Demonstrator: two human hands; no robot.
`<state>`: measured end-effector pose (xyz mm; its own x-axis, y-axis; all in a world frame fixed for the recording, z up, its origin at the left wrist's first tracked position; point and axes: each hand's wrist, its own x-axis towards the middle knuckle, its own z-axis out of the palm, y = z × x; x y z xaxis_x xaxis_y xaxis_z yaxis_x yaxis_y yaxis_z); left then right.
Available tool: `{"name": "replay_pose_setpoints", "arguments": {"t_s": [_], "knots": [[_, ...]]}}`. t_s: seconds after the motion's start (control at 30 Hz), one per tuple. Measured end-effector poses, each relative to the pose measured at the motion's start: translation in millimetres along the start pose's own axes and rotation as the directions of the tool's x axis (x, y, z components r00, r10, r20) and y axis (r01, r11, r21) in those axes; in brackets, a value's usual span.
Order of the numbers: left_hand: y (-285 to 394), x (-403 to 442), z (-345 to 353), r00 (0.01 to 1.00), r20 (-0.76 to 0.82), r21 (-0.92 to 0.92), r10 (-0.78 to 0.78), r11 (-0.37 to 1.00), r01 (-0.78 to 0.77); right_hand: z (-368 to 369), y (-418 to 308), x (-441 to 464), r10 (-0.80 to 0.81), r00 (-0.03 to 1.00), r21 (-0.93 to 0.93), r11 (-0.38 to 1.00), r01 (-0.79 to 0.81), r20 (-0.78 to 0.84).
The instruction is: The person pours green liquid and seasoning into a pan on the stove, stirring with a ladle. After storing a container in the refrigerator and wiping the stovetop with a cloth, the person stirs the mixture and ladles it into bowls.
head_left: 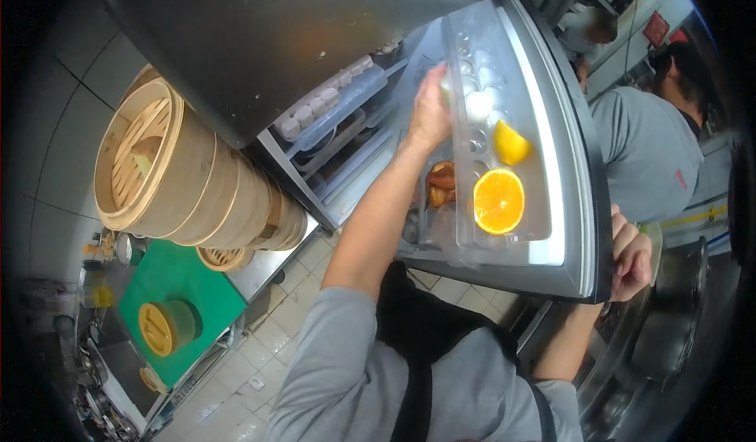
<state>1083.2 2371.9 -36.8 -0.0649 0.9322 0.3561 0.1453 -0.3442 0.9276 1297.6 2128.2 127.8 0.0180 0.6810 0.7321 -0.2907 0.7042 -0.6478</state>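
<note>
My left hand (431,113) reaches into the open fridge door, beside its clear plastic shelf. Its fingers are closed around a pale rounded thing, partly hidden behind the plastic. Close by, white eggs (479,106) sit in the shelf. Lower in the same shelf are an orange half with its cut face showing (498,201) and another yellow-orange citrus piece (512,143). Against the outer edge of the fridge door (592,206), my right hand (630,259) is closed with curled fingers. A translucent container edge (655,245) shows just beyond it; whether it is held is unclear.
Stacked bamboo steamers (213,182) stand on the left counter. A green cutting board (209,284) carries a yellow-lidded tub (160,329). Inside the fridge is an egg tray (327,123). At right, a person in a grey shirt (646,146) stands near dark pots (669,316).
</note>
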Motion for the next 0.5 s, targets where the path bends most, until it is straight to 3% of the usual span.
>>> {"name": "replay_pose_setpoints", "arguments": {"t_s": [0.03, 0.07, 0.1, 0.17, 0.2, 0.3, 0.37, 0.5], "knots": [[8, -2, 1, 0.954, 0.028, 0.045, 0.297, 0.953, -0.298, 2, 0, 1, -0.01, 1.0, -0.025, 1.0, 0.011, 0.007], [12, -5, -7, 0.969, 0.21, 0.018, 0.133, 0.99, -0.14, 0, 2, -2, -0.037, 0.999, -0.026, 0.999, 0.036, -0.035], [2, -7, -12, 0.968, 0.211, 0.015, 0.135, 0.99, -0.141, -4, 1, -2, -0.038, 0.999, -0.029, 0.999, 0.037, -0.035], [-26, -4, -21, 0.935, 0.197, -0.16, 0.296, 0.95, -0.267, -8, -1, -1, -0.018, 0.999, -0.022, 1.0, 0.019, 0.051], [-13, -17, -38, 0.956, 0.277, -0.33, 0.098, 0.944, -0.002, -2, -1, 0, -0.023, 1.0, -0.043, 0.999, 0.024, 0.006], [-22, -64, -77, 0.976, 0.138, -0.193, 0.17, 0.971, -0.142, -15, -1, -1, -0.013, 0.999, -0.03, 0.999, 0.014, 0.036], [-20, -133, -101, 0.997, 0.075, -0.25, 0.034, 0.968, -0.014, -12, 1, -2, -0.02, 1.0, 0.016, 1.0, 0.019, 0.022], [-39, -322, -152, 0.96, -0.07, -0.008, -0.272, 0.962, 0.272, -13, 6, -5, -0.08, 0.997, 0.143, 0.986, 0.08, 0.001]]}}
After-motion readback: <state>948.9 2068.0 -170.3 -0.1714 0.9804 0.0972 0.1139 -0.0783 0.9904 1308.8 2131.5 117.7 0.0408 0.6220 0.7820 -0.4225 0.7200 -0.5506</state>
